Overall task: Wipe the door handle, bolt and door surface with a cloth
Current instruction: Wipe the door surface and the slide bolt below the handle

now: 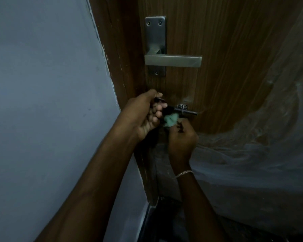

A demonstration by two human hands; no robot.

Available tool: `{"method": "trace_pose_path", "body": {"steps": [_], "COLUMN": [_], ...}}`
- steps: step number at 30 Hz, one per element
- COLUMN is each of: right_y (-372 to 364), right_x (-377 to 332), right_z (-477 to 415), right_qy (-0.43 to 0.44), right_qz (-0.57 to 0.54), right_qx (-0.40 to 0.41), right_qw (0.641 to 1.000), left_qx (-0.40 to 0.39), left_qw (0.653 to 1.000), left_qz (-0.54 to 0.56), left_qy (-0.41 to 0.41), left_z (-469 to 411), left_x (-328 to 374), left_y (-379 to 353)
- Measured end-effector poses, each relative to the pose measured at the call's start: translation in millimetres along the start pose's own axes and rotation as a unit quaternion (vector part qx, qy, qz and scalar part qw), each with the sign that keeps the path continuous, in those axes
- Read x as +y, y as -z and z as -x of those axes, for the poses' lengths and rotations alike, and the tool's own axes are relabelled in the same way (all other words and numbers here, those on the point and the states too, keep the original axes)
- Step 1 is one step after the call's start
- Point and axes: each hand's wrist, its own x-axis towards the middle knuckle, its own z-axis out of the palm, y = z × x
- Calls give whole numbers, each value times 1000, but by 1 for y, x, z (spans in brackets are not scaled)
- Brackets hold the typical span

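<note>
Green cloth (171, 120) pressed under dark bolt (185, 113), below steel handle (173, 60).

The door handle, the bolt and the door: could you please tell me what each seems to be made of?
Door handle: satin-finished grey metal, judging by its dull sheen. Bolt: probably dark metal, a slim rod in a screwed bracket. Door: brown wood or wood-look laminate, with fine vertical grain; which one cannot be told.

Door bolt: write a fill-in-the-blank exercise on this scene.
1. The cloth held at the bolt is ____ in colour.
2. The door handle sits ____ the bolt.
3. The bracelet is worn on the person's ____ wrist.
Missing words: green; above; right.
</note>
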Motion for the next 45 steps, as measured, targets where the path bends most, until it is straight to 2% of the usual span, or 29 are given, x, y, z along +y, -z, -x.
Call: {"method": "trace_pose_path", "body": {"steps": [3,7,10,12,13,15,17,19,21,24,26,29,32,34,37,40,45], "right_y": [12,9,48,74,82,83,69,51,36,40,61,96,104,90,59,22,-15], "right_x": [-1,-9,-1,-4,-12,-35,-61,-85,-102,-104,-90,-57,-28,-13,-3,-4,-2], "right_z": [-7,-2,-17,-35,-45,-63,-78,-83,-81,-86,-96,-99,-73,-54,-30,-7,8], "right_qy": [-44,-34,-55,-42,-9,97,169,192,229,260,248,217,127,74,31,23,-18], "right_qz": [-36,-28,-82,-53,-22,81,212,313,349,338,332,287,202,151,108,78,86], "right_qx": [81,16,64,81,60,-39,-160,-222,-257,-284,-268,-169,-87,-58,-60,-101,-108], "right_qw": [995,999,993,994,998,991,949,904,871,859,870,918,967,984,992,992,990], "left_qx": [2,5,11,11,13,12,11,19,32,40,39,33,26,17,12,16,21], "left_qw": [1000,1000,1000,1000,1000,1000,1000,1000,999,999,999,999,1000,1000,1000,1000,1000], "left_qz": [0,6,6,3,1,-4,-10,-16,-18,-19,-20,-23,-11,-4,-4,-7,-4], "left_qy": [-4,-7,-16,-18,-17,-14,-6,-4,-9,-5,1,8,10,9,-4,-10,-14], "left_z": [-1,-1,-1,-3,-4,-5,-5,-3,-1,2,4,6,8,9,10,13,11], "left_x": [-1,-3,-4,-6,-6,-8,-9,-10,-12,-11,-11,-10,-4,4,14,16,13], "left_y": [1,3,6,8,9,10,10,9,9,10,11,11,10,8,3,0,3]}}
